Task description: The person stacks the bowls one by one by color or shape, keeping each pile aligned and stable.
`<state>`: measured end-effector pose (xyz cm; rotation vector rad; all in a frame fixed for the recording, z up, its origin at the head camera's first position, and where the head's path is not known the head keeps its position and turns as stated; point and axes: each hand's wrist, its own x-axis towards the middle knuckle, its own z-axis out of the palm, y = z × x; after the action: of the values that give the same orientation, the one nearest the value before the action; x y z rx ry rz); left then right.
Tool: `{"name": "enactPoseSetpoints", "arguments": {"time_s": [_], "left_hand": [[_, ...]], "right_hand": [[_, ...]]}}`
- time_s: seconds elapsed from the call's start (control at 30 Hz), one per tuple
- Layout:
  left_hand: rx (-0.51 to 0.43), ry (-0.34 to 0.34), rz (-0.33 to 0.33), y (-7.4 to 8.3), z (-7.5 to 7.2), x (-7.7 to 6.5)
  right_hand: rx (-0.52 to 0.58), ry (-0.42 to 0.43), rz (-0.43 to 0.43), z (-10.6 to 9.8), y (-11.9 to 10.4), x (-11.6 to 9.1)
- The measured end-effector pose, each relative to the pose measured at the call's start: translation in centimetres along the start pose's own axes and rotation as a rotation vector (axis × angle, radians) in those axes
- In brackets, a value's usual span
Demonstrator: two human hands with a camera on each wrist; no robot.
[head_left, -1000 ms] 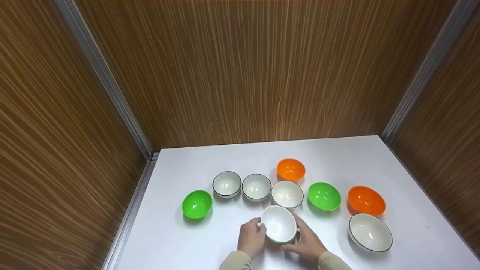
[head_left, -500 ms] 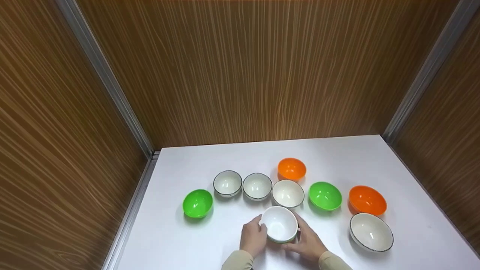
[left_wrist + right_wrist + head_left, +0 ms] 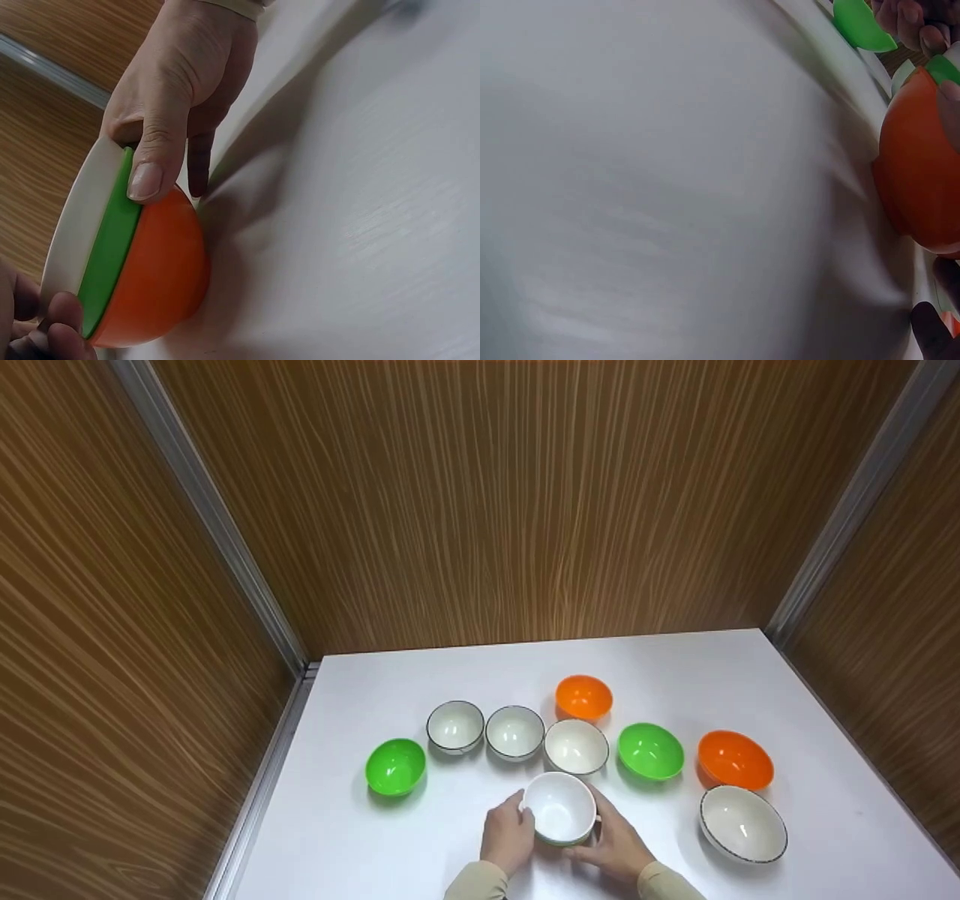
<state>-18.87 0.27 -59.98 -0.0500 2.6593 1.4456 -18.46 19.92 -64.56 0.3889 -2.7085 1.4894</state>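
Low in the middle of the head view, my two hands hold a nested stack of bowls between them. On top is a white bowl (image 3: 559, 808), with small side handles. Under it the left wrist view shows a green bowl (image 3: 112, 247), of which a band shows, and an orange bowl (image 3: 157, 277) at the bottom. My left hand (image 3: 508, 832) grips the left side, its thumb (image 3: 150, 172) pressed over the green band. From the right, my right hand (image 3: 616, 840) holds the stack, its fingers at the rim. The stack is close over the white table (image 3: 360, 847).
Beyond the stack stand white bowls with dark rims (image 3: 576, 747), a green bowl (image 3: 650, 751) and an orange bowl (image 3: 583, 697). Another green bowl (image 3: 396, 767) is at left. At right are an orange bowl (image 3: 735, 760) and a larger white bowl (image 3: 742, 824). Wood-grain walls (image 3: 480, 510) enclose the table.
My left hand has shifted slightly up along the stack's side in the head view. The other bowls stay where they were.
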Motion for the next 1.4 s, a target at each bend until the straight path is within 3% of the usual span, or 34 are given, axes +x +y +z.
{"name": "enactPoseSetpoints", "arguments": {"time_s": [0.67, 0.93, 1.27, 1.4], "left_hand": [[0.018, -0.029, 0.018, 0.0, 0.0, -0.1], [0.018, -0.036, -0.006, 0.1, 0.1, -0.1], [-0.042, -0.043, -0.032, -0.7, -0.2, -0.3], [-0.04, -0.032, 0.027, -1.4, 0.0, -0.4]], "right_hand": [[-0.009, -0.013, 0.034, -0.1, -0.1, 0.0], [-0.008, -0.008, 0.025, -0.1, 0.1, -0.1], [-0.011, -0.012, 0.036, -0.1, 0.0, 0.0], [-0.009, -0.003, 0.002, -0.1, 0.1, 0.0]]}}
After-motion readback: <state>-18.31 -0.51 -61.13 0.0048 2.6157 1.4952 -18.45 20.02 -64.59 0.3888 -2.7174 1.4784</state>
